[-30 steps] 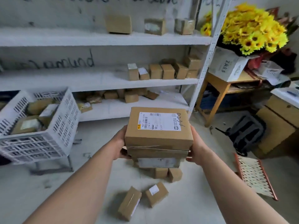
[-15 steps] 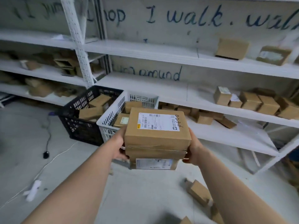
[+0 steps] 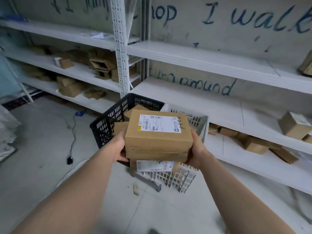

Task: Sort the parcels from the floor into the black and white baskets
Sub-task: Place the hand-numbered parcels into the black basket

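Note:
I carry a stack of brown cardboard parcels (image 3: 157, 142) at chest height, the top one bearing a white shipping label. My left hand (image 3: 120, 148) grips the stack's left side and my right hand (image 3: 195, 152) grips its right side. Right behind the stack stand the black basket (image 3: 108, 122) on the left, holding several parcels, and the white basket (image 3: 179, 178) on the right, mostly hidden by the stack.
White metal shelving (image 3: 211, 105) with loose cardboard boxes runs along the wall behind the baskets. A black cable with a plug (image 3: 70, 160) lies on the grey floor to the left. A small scrap (image 3: 135, 189) lies on the floor before the baskets.
My view has swung left from the floor pile toward the two baskets. Both baskets now sit nearer and directly behind the stack. My grip on the stack is unchanged.

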A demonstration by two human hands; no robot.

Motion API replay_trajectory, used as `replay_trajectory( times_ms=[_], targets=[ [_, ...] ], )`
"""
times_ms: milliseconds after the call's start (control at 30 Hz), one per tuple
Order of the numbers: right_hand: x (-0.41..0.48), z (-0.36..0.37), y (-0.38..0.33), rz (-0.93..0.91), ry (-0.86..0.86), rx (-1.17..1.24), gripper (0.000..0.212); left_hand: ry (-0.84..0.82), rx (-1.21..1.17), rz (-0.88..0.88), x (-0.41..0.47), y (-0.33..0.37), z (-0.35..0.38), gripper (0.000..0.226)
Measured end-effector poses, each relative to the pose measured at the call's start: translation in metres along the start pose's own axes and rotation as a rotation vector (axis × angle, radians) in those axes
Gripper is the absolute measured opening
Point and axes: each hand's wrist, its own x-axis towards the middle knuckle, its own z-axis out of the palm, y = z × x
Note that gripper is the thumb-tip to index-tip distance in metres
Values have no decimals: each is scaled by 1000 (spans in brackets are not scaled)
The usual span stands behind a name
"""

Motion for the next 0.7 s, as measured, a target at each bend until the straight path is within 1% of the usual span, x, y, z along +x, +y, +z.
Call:
replay_trajectory(
  times_ms=[100, 167, 267, 400, 500, 533, 633, 700],
  targets=[
    [51, 20, -22, -17, -29, -10, 60, 22, -19, -10, 43, 24, -8, 58],
    [92, 31, -41, -27, -20, -41, 61, 50, -26, -13, 77, 44, -12, 59],
    [150, 52, -71, -17, -56, -45, 61, 92, -43, -3, 125, 78, -18, 49],
    [216, 80, -103, 10, -96, -35, 55, 144, -132, -34, 187, 113, -30, 52],
    [260, 95, -114, 30, -52, 8, 63, 115, -162, -77, 231, 128, -42, 61],
    [273, 98, -116, 29, -36, 15, 64, 107, -159, -80, 244, 133, -44, 59],
    [307, 110, -122, 24, -39, 14, 51, 113, -129, -101, 290, 147, -48, 44],
    [328, 114, -124, 21, -39, 45, 55, 100, -79, -103, 317, 154, -46, 37]
  ],
)
